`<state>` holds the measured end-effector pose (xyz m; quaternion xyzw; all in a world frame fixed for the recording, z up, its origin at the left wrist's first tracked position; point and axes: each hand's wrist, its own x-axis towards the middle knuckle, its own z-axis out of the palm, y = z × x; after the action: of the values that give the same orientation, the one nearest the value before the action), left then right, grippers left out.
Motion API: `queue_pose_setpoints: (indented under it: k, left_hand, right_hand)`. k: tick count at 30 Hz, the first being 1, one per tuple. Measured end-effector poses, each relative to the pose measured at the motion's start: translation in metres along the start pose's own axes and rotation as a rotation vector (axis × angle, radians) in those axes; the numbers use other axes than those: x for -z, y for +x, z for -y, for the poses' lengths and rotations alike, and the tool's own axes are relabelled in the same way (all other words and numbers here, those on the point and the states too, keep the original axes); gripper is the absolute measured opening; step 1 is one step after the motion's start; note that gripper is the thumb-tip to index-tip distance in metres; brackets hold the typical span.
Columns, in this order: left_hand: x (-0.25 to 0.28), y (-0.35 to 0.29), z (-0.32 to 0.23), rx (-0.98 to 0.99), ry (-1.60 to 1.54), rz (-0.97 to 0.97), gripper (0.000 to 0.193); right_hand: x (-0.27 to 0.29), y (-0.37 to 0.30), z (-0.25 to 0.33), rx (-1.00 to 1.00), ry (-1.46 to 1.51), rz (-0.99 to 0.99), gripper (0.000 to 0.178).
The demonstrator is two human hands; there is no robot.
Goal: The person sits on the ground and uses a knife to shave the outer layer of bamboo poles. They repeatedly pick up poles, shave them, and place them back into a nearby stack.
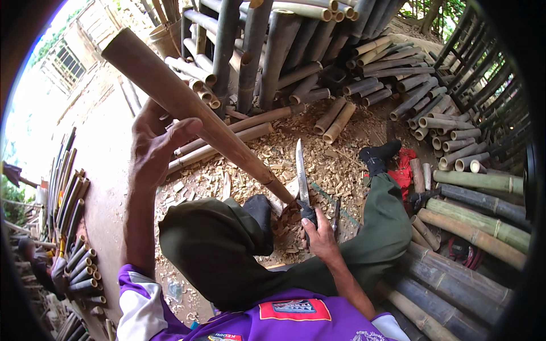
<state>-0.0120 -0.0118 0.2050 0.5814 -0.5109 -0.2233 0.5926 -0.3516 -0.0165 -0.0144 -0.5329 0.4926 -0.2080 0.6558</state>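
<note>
A thick brown bamboo pole (196, 111) slants from upper left down to the middle, its wide end raised. My left hand (162, 136) is closed around its upper part from below, the thumb lying along the near side. In my right hand (323, 238) is a knife (302, 170) with a long pale blade pointing up and away and a dark handle. The pole's narrow lower end sits just left of the knife's handle; whether they touch I cannot tell. That end is close to a pale piece of wood (292, 187) on the ground.
Wood chips (239, 165) cover the ground around my feet. Cut bamboo lengths (455, 142) are piled to the right, and dark upright poles (273, 62) stand ahead. Two short bamboo pieces (335, 120) lie beyond the knife. More bamboo (79, 267) is stacked at left. A red cloth (402, 170) lies near my right foot.
</note>
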Motion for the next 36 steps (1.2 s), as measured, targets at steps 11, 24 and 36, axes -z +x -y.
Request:
queue_pose_setpoints:
  k: [11, 24, 36]
  left_hand:
    - [-0.037, -0.045, -0.057, -0.011, 0.189, 0.024, 0.058]
    - [-0.071, -0.081, -0.057, -0.128, -0.149, -0.084, 0.046]
    - [-0.062, -0.076, -0.052, -0.133, -0.003, -0.081, 0.042]
  right_hand:
    - [0.010, -0.042, 0.024, 0.447, -0.444, -0.201, 0.038]
    - [-0.007, -0.062, 0.072, 0.869, -0.111, -0.318, 0.036]
    - [0.001, -0.082, 0.153, 0.654, -0.230, -0.259, 0.024]
